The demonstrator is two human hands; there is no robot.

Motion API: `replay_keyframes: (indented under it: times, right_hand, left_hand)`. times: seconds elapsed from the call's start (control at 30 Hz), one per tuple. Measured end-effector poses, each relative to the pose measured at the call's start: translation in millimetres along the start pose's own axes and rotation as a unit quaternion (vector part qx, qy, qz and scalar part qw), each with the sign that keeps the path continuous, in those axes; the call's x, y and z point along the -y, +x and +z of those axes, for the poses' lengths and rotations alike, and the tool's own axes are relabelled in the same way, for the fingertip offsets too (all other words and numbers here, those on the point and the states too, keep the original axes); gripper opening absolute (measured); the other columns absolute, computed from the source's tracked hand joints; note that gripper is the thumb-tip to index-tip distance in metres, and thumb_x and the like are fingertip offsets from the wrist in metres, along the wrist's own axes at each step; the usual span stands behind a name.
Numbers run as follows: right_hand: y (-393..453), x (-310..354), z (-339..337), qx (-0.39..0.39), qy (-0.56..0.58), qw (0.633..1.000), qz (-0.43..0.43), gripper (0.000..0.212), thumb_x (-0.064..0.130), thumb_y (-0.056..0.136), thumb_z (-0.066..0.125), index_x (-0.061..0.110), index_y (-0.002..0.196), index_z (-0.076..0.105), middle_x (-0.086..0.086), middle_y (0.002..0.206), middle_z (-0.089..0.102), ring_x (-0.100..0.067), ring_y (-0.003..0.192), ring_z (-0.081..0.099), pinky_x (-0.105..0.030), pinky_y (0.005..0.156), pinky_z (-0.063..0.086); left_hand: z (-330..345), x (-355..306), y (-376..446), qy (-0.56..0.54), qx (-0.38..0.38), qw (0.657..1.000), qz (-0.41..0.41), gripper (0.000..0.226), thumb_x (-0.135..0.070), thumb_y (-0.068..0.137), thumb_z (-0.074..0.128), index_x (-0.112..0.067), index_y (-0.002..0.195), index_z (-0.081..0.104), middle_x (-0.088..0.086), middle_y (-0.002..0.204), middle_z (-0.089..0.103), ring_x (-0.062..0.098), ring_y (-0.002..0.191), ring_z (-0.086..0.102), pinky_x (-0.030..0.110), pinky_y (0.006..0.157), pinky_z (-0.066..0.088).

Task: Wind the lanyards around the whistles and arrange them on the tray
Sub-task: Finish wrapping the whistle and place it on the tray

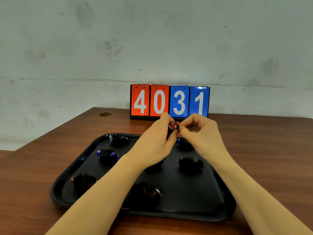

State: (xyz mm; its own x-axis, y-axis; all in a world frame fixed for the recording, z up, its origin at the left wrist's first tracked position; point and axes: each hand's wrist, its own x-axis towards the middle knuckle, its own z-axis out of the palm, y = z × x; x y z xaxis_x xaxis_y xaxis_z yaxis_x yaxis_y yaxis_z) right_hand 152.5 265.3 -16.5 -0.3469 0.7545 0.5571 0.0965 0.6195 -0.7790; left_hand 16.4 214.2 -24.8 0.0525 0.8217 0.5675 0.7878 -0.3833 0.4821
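Above the far side of the black tray [218, 197], my left hand [157, 138] grips a red whistle [173, 126] wrapped in black lanyard. My right hand [201, 131] pinches the lanyard at the whistle's right end. Several wound whistles lie on the tray: a dark one [119, 139] at the back left, a blue one [107, 154], a red one [83, 180] at the front left, a red one [147, 191] at the front middle, a dark one [191, 162] on the right, and a blue one [183, 143] half hidden under my hands.
A flip scoreboard [169, 101] reading 4031 stands at the back of the brown table [262, 150], against the pale wall. A small round brass fitting [105, 114] sits in the table's back left corner. The table's left edge steps inward near the tray.
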Motion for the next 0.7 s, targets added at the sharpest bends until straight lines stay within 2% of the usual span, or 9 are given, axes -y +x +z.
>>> replay_keyframes:
  times: [0.13,0.3,0.53,0.7]
  right_hand:
    - [-0.2,3.3,-4.5,0.033,0.035,0.999,-0.002,0.018,0.003,0.082,0.064,0.020,0.077,0.065,-0.001,0.078,0.070,-0.016,0.078,0.068,-0.027,0.078,0.056]
    - [0.2,2.5,-5.2,0.041,0.031,0.999,0.005,0.016,0.004,0.081,0.065,0.020,0.077,0.067,-0.001,0.079,0.071,-0.018,0.080,0.068,-0.034,0.082,0.055]
    - [0.0,-2.4,2.4,-0.025,-0.022,0.999,0.008,0.016,0.006,0.080,0.065,0.018,0.071,0.062,0.002,0.072,0.067,-0.012,0.072,0.064,-0.019,0.071,0.053]
    - [1.1,-6.1,4.5,-0.043,-0.017,0.999,0.008,0.017,0.007,0.079,0.065,0.023,0.076,0.060,0.002,0.077,0.066,-0.015,0.077,0.064,-0.021,0.072,0.055]
  left_hand:
    - [1.7,0.5,0.2,0.023,-0.024,0.999,-0.003,0.014,-0.025,0.094,0.047,-0.024,0.100,0.035,-0.014,0.077,0.046,0.003,0.059,0.047,0.010,0.051,0.034]
    - [2.6,0.9,1.3,0.039,-0.019,0.999,-0.005,0.014,-0.023,0.094,0.047,-0.024,0.100,0.034,-0.008,0.083,0.050,0.005,0.061,0.047,0.012,0.053,0.034]
    - [5.8,-0.2,2.6,0.058,-0.015,0.998,-0.007,0.016,-0.023,0.093,0.049,-0.018,0.105,0.039,-0.002,0.092,0.050,0.007,0.070,0.047,0.014,0.057,0.033]
    - [6.2,-1.0,2.9,0.048,-0.005,0.999,-0.004,0.018,-0.022,0.093,0.049,-0.017,0.107,0.039,-0.002,0.097,0.049,0.005,0.074,0.047,0.011,0.059,0.035]
